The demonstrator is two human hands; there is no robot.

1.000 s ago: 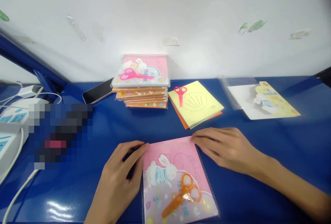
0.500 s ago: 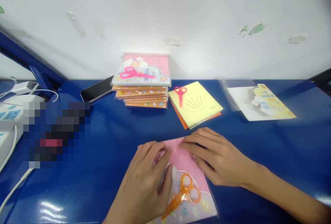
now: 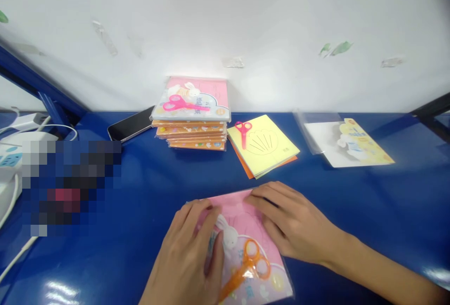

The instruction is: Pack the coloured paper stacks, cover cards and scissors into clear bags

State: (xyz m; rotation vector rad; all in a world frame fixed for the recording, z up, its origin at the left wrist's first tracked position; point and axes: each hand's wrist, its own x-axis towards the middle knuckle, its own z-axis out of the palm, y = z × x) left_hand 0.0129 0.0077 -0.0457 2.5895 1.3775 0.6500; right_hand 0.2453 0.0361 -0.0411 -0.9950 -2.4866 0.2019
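A pink packet (image 3: 242,230) in a clear sleeve lies on the blue table at the front, tilted slightly. Orange scissors (image 3: 248,265) show under its film, beside a printed white rabbit. My left hand (image 3: 191,248) rests over the packet's left edge, its fingers bent but apart. On the upper right edge lies my right hand (image 3: 293,220), fingers loosely spread and touching the film near the top. Neither hand is closed round anything.
Behind stand stacked packets (image 3: 197,112), pink scissors inside the top one. Right of them, small red scissors (image 3: 243,133) lie on yellow paper (image 3: 274,143). A phone (image 3: 131,124), a power strip (image 3: 28,150) and a printed card with clear sleeve (image 3: 351,145) also lie there.
My left hand has slid left along the packet, uncovering the printed rabbit. The right hand stays at the upper right edge. The view has shifted slightly.
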